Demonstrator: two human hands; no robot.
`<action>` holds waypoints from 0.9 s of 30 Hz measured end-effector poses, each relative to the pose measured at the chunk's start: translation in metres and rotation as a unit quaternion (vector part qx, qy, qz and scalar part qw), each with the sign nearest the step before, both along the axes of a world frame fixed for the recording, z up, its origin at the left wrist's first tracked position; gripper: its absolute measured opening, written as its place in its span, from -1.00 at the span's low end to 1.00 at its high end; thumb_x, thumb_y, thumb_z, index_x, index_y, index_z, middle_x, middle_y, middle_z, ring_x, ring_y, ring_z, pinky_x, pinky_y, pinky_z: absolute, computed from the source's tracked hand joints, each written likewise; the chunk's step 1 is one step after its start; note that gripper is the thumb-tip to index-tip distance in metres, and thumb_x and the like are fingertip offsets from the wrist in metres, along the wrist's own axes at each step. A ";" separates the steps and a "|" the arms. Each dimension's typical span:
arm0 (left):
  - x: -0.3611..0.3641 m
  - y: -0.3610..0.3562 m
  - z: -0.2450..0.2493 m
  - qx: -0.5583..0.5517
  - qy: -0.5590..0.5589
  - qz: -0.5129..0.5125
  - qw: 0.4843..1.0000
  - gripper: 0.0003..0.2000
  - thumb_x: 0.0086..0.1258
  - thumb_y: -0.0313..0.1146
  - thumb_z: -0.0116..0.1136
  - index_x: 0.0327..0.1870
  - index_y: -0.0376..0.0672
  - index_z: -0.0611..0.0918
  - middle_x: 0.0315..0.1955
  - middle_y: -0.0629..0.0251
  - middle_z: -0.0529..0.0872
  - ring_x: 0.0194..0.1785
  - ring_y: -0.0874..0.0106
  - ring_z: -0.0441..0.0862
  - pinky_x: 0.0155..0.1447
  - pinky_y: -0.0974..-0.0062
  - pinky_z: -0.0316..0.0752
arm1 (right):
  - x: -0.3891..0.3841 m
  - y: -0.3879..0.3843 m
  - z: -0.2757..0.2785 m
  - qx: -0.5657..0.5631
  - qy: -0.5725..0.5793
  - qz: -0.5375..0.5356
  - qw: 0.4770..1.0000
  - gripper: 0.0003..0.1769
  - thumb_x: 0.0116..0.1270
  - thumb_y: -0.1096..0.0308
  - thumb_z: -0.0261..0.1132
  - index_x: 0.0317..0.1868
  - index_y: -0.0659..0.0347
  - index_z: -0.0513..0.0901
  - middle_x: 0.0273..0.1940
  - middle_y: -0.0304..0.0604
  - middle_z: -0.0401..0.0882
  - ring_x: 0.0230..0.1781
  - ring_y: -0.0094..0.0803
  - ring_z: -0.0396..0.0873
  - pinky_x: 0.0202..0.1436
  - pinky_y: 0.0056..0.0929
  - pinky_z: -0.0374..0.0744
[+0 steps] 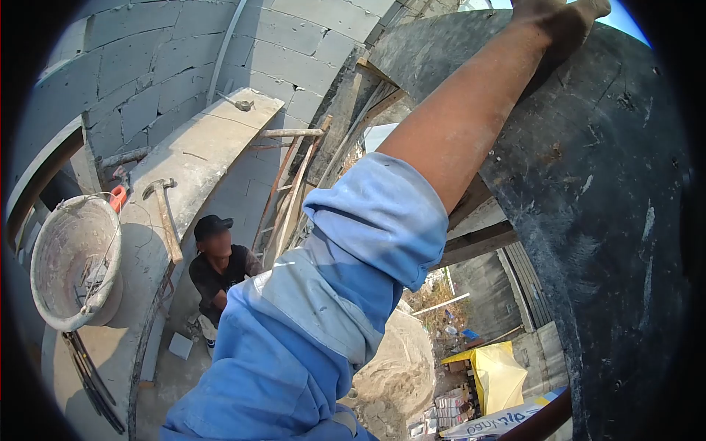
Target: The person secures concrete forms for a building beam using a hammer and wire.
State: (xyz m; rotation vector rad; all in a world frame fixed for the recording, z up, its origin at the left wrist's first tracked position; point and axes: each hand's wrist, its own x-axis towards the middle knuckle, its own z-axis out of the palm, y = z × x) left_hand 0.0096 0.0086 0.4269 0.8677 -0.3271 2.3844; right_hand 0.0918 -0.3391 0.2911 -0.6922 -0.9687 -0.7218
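My left arm, in a rolled blue sleeve (316, 294), stretches across the view to the top right. My left hand (562, 10) is at the upper edge of a large dark board (610, 198), partly cut off by the frame; most of its fingers are out of sight. The board's face is scuffed and marked with pale smears. Wooden battens (478, 242) stand behind its near side. My right hand does not show.
Left, a plank platform (209, 147) holds a hammer (163, 217), a mortar-caked bucket (73, 257) and dark rods (92, 382). Below, a person in a black cap (213, 228) is near a ladder-like frame (287, 184). A sand pile (397, 367) and yellow tarp (496, 375) lie far down.
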 end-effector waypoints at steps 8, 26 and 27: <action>0.038 -0.057 -0.055 -0.010 0.098 -0.107 0.989 -0.47 0.13 0.12 0.28 -0.30 -0.32 0.70 -0.50 0.11 0.71 -0.38 0.28 0.69 -0.22 0.34 0.57 | -0.027 -0.046 -0.052 0.010 0.074 -0.109 0.991 -0.41 0.53 0.00 0.00 0.29 0.34 0.41 0.21 0.16 0.51 0.18 -0.04 0.55 0.15 -0.09 0.57; 0.005 -0.032 -0.129 -0.017 0.250 -0.080 0.965 -0.43 0.09 0.18 0.28 -0.35 -0.31 0.69 -0.55 0.12 0.68 -0.42 0.28 0.67 -0.26 0.34 0.56 | 0.095 0.135 -0.224 -0.163 0.517 -0.059 0.839 0.10 0.35 -0.49 -0.19 0.56 0.25 -0.12 0.57 0.15 -0.21 0.60 -0.04 -0.16 0.56 -0.04 -0.10; 0.007 -0.029 -0.131 -0.016 0.258 -0.075 0.963 -0.43 0.09 0.18 0.28 -0.36 -0.31 0.69 -0.55 0.12 0.68 -0.42 0.28 0.67 -0.26 0.34 0.56 | 0.099 0.134 -0.226 -0.203 0.517 0.039 0.831 0.07 0.35 -0.49 -0.18 0.56 0.21 -0.08 0.57 0.15 -0.15 0.60 -0.06 -0.14 0.54 -0.05 -0.08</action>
